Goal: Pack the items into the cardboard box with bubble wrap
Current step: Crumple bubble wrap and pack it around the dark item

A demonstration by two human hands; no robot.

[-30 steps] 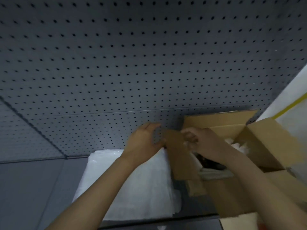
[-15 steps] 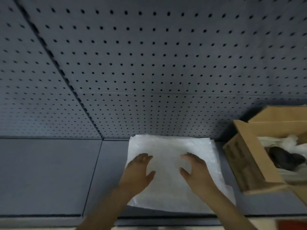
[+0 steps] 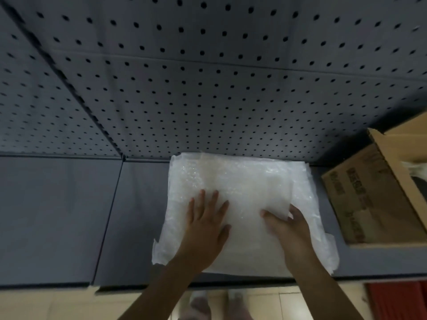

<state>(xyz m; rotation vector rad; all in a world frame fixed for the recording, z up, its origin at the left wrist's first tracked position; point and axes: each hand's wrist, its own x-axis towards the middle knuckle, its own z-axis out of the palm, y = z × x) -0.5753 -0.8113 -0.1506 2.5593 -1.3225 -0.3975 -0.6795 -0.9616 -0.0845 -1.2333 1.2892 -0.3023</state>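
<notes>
A stack of white bubble wrap sheets (image 3: 240,181) lies flat on the dark grey bench, against the pegboard. My left hand (image 3: 205,229) rests palm down on its near left part, fingers spread. My right hand (image 3: 288,229) sits on the near right part, its fingers tucked under the edge of the top sheet and its thumb on top, pinching that sheet. The open cardboard box (image 3: 369,204) stands at the right edge, with a little white wrap and something dark showing inside.
A grey pegboard wall (image 3: 208,88) rises behind the bench (image 3: 57,215). The bench's front edge runs along the bottom, with tiled floor and my feet (image 3: 215,306) below it. Something red (image 3: 397,301) sits at the bottom right.
My hands left the box flap and came down onto the bubble wrap. The view swung left and closer, so the box now sits at the right edge. My right fingers have slipped under the top sheet.
</notes>
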